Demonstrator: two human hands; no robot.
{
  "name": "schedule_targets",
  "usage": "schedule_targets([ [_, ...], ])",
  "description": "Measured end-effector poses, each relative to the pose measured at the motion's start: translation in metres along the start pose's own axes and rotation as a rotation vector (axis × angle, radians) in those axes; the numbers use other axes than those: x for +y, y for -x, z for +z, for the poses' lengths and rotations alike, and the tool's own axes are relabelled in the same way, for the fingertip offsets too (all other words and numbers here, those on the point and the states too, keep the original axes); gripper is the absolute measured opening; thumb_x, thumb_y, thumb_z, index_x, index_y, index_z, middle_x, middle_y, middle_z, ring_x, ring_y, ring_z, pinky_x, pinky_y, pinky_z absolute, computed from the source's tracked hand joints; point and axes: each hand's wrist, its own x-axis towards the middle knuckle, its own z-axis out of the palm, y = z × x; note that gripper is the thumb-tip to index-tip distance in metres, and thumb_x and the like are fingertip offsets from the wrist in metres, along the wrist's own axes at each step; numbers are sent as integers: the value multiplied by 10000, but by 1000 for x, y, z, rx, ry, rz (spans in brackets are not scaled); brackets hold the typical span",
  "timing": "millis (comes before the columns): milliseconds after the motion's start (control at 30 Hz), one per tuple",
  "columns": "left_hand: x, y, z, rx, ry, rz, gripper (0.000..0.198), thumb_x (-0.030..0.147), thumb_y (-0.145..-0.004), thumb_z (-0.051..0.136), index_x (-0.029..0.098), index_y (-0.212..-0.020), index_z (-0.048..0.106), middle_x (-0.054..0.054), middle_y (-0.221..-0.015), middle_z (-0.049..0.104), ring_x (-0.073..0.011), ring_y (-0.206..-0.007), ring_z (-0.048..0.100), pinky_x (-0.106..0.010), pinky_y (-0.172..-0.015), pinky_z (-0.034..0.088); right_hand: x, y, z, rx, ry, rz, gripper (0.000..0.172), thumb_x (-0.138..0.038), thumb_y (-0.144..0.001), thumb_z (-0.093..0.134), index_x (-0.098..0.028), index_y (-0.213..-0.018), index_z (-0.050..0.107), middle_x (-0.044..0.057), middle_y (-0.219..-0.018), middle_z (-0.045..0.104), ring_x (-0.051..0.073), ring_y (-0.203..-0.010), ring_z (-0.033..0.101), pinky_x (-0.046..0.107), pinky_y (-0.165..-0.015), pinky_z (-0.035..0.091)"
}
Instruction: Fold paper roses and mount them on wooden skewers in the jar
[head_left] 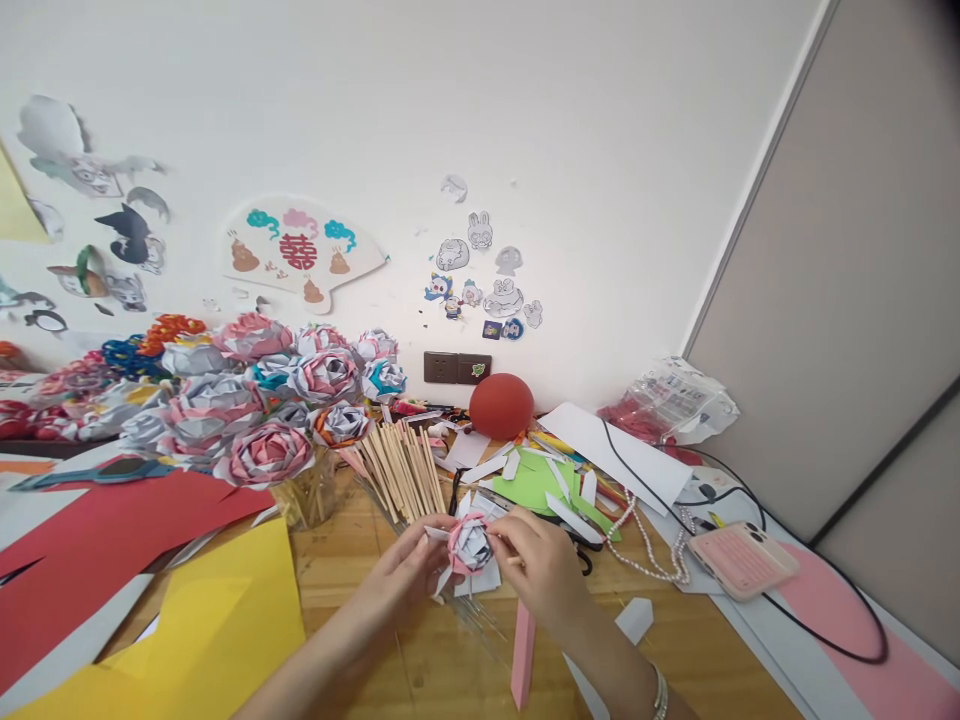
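Note:
Between my two hands is a small paper flower [472, 545] with white inner petals and pink outer ones. My left hand [414, 560] grips its left side, fingers closed, with a pale strip sticking out near the thumb. On the right side, the fingers of my right hand [534, 560] pinch the edge of the flower. Below my right hand lies a folded pink paper strip [523, 655] on the wooden table [420, 660]. Just behind the hands, a bundle of wooden sticks [401, 470] leans upright. Thin clear strands [476, 615] lie under the flower.
Finished paper flowers [270, 450] stand in a clear container [306, 495] at left. Yellow paper [217, 600] and red paper [142, 530] cover the left side. A red balloon [501, 405], green paper [532, 478], pearl beads [649, 570] and a phone [742, 560] with a black cable lie behind and right.

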Motion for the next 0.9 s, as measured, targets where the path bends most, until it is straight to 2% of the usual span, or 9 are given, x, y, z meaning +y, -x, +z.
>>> schedule_targets([
  [133,-1,-1,4,18,8,-74,341,450,-715,629,198,-941,591,-31,-801,629,-158,-756,586,-304,-754,443,0,1,1,-14,148,-141,266,-207,-905,337,-183,-820,588,37,-676,567,145,-569,515,250,-517,363],
  [267,-1,-1,5,16,-15,-103,288,405,-684,679,158,-825,630,-27,-781,619,-143,-760,576,-277,-768,440,-1,2,2,-49,176,-182,264,-222,-912,344,-191,-815,587,28,-667,555,143,-549,499,253,-499,343],
  [433,-2,-4,0,-11,-77,-49,281,391,-686,681,160,-829,609,-11,-723,608,-138,-708,568,-265,-709,444,-4,2,1,-60,0,-49,191,-216,-874,399,-195,-807,576,27,-715,565,133,-599,519,231,-531,378],
  [600,0,-4,-2,-29,-134,-6,272,382,-726,645,164,-878,590,-50,-852,642,-166,-789,585,-293,-742,441,-7,0,1,-85,-163,77,152,-197,-845,438,-192,-779,575,15,-720,550,119,-615,519,205,-531,387],
  [700,2,-4,-3,-44,-169,18,276,385,-711,658,161,-857,587,-46,-840,639,-174,-794,584,-304,-745,441,-8,-2,0,-103,-252,140,140,-179,-829,456,-193,-742,565,1,-709,541,112,-622,520,193,-541,390],
  [900,0,-5,-6,-71,-195,13,229,359,-732,645,171,-846,580,-19,-808,617,-154,-771,572,-288,-733,438,-8,-2,-2,-116,-316,170,111,-180,-821,473,-192,-774,574,3,-736,556,121,-667,533,203,-584,397],
])
